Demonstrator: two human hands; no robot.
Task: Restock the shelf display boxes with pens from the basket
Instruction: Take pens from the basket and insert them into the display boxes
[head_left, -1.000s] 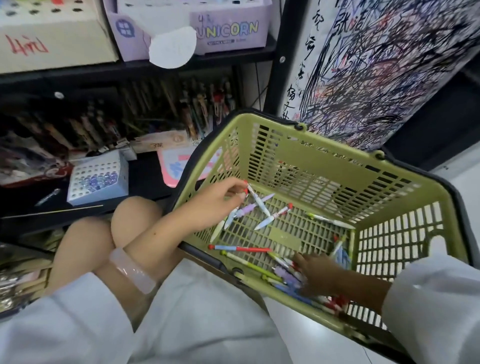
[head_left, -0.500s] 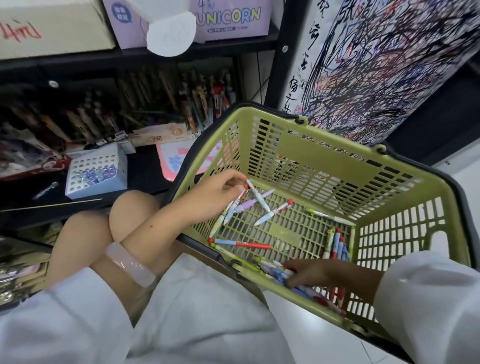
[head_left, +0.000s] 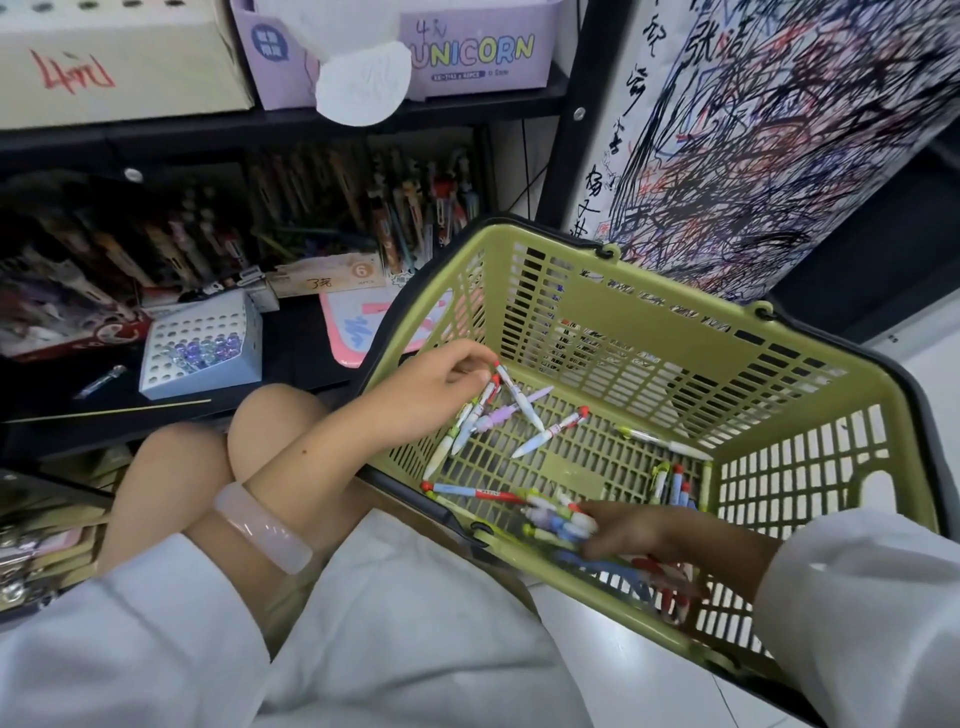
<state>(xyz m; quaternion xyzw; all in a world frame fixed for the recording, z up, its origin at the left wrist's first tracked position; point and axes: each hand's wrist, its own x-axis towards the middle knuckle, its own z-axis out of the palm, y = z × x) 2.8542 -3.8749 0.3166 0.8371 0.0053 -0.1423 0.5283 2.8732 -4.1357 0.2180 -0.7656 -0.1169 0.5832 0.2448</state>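
Down on the slatted floor of the green basket (head_left: 649, 291) lie the pens we have to shelve, in two loose groups. At the near-left corner, a small fan of pens (head_left: 485, 415) sits right under our left hand (head_left: 431, 382). The one we are after, a white pen (head_left: 519, 397) with a red tip, runs its long axis from the fingertips down and away to the right, toward the middle of the basket floor. Our left thumb and forefinger pinch its upper, red end, so the barrel hangs off the fingers, not across the palm. The purple pen (head_left: 511, 413) and the others in the fan cross beneath it, and we judge that a lift straight up along that axis would free it without dragging the neighbours.

Our right hand (head_left: 639, 530) works the other group, a bundle of pens (head_left: 558, 519) along the near wall, their axes lying roughly parallel to that wall. The fingers are curled around several of them, though how many we cannot tell.

The perforated display box (head_left: 200, 348), with a few glittery caps in its holes, stands on the dark shelf (head_left: 291, 358) to the left of the basket, beyond our knee. It lies nearer the left hand, so that hand seems the natural one to carry across.
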